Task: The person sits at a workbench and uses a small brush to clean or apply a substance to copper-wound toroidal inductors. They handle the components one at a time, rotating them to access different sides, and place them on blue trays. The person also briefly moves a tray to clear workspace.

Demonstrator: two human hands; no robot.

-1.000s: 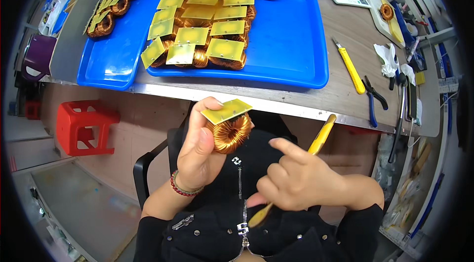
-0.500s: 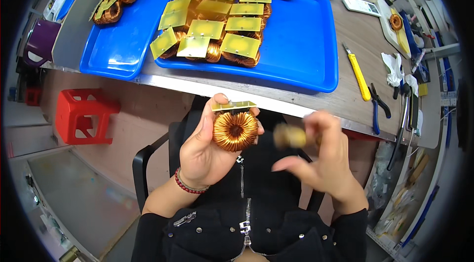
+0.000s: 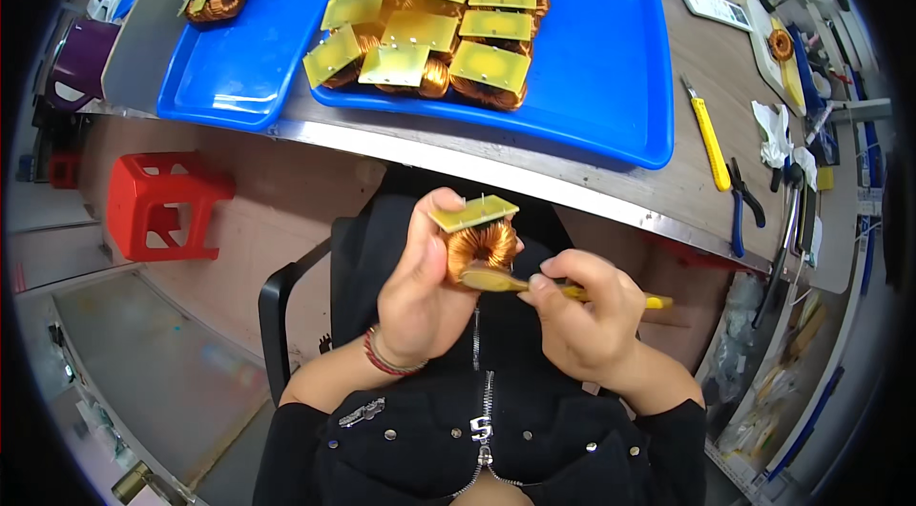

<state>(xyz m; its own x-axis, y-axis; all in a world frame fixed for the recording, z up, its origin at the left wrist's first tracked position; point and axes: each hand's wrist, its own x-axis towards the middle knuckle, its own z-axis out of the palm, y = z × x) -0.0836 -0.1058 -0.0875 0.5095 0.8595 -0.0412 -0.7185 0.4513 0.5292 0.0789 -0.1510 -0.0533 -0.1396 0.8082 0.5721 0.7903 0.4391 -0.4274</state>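
Note:
My left hand (image 3: 417,291) is wrapped round a copper-wound ring coil (image 3: 469,244), with a yellow-green circuit board (image 3: 482,212) on its top and short pins standing up from the board. In my right hand (image 3: 593,320), pinched between thumb and fingers, is a slim yellow tool like a small brush (image 3: 491,280). Its flat rounded tan head lies against the lower front of the coil, hiding part of the windings. Whether it has bristles I cannot tell. Both hands are above my lap, in front of the table edge.
A blue tray (image 3: 611,86) on the table (image 3: 658,186) holds several similar coils with boards. Another blue tray (image 3: 224,86) with coils stands at its left. To the right lie a yellow cutter knife (image 3: 709,144) and blue-handled pliers (image 3: 738,220). A red stool (image 3: 172,206) stands at the left.
My right hand has come left and brought the yellow tool against the coil. My left hand has moved slightly right and tilted the coil and board. The view has shifted a little.

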